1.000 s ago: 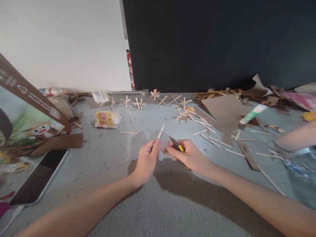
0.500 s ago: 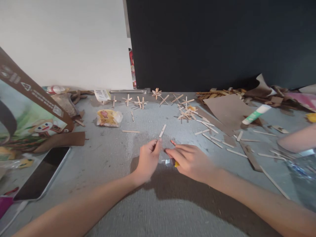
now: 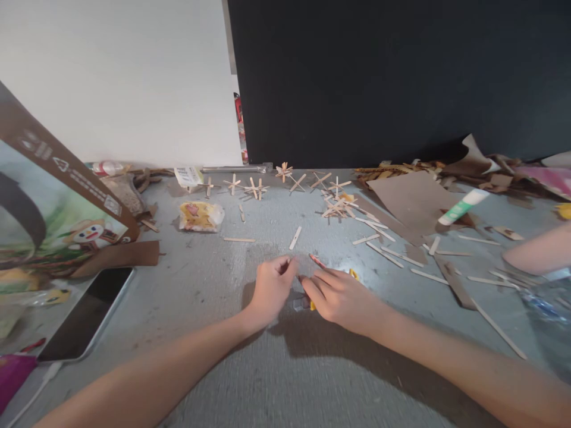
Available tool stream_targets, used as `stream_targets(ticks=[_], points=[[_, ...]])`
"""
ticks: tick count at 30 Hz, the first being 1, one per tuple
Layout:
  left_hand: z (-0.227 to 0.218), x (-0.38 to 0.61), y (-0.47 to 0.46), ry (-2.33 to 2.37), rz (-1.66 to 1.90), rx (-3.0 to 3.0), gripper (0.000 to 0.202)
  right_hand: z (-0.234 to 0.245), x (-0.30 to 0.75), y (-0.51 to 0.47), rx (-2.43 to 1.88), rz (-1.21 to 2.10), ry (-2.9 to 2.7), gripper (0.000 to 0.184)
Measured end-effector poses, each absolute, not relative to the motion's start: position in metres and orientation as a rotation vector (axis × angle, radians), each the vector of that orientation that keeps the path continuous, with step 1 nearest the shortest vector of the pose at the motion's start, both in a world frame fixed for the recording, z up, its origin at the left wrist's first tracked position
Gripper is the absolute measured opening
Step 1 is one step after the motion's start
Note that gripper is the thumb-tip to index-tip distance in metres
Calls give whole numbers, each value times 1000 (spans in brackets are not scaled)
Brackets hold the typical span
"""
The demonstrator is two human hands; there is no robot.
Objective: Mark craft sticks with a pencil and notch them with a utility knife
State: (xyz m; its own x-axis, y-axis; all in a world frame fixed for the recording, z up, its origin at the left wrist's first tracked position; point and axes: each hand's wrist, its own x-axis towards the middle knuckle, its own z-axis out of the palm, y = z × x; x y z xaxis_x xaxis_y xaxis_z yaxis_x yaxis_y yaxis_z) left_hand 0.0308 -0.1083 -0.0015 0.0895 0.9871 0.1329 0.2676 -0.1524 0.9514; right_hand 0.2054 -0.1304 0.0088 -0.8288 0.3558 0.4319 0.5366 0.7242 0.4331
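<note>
My left hand [image 3: 273,286] is closed in a pinch near the middle of the grey floor; what sits between thumb and forefinger is too small to make out. Close beside it, my right hand [image 3: 342,302] is curled shut. A thin red-and-white pointed piece [image 3: 316,260] shows past its fingers, and a grey piece [image 3: 300,304] with yellow at its end lies under them. A yellow loop [image 3: 354,274] peeks out behind the knuckles. Just beyond my left fingertips lies a short flat wooden stick [image 3: 295,238].
Crossed-stick pieces [image 3: 254,188] stand along the back, a stick pile [image 3: 339,205] behind my hands. Loose sticks, cardboard [image 3: 407,199] and a glue stick [image 3: 464,207] lie right, near another person's arm [image 3: 539,249]. A snack packet [image 3: 200,217], phone [image 3: 87,315] and paper bag [image 3: 66,196] are left.
The whole view has shifted slightly, so the left-hand things sit a little further right. My left hand has drawn back slightly from the short stick. More of the yellow loop shows behind my right hand.
</note>
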Motion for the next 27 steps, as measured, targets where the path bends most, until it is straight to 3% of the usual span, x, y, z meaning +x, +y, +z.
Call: stream_targets(ticks=[16,24,27], points=[[-5,31,-106,1262,1092,1657,48,6,202,-132,-731,-700,-2620,31],[-5,30,-106,1229,1119,1552,54,-3,215,-108,-1153,59,-2437,8],[-9,29,-105,1259,1120,1489,55,3,217,-104,-1314,327,-2296,17]])
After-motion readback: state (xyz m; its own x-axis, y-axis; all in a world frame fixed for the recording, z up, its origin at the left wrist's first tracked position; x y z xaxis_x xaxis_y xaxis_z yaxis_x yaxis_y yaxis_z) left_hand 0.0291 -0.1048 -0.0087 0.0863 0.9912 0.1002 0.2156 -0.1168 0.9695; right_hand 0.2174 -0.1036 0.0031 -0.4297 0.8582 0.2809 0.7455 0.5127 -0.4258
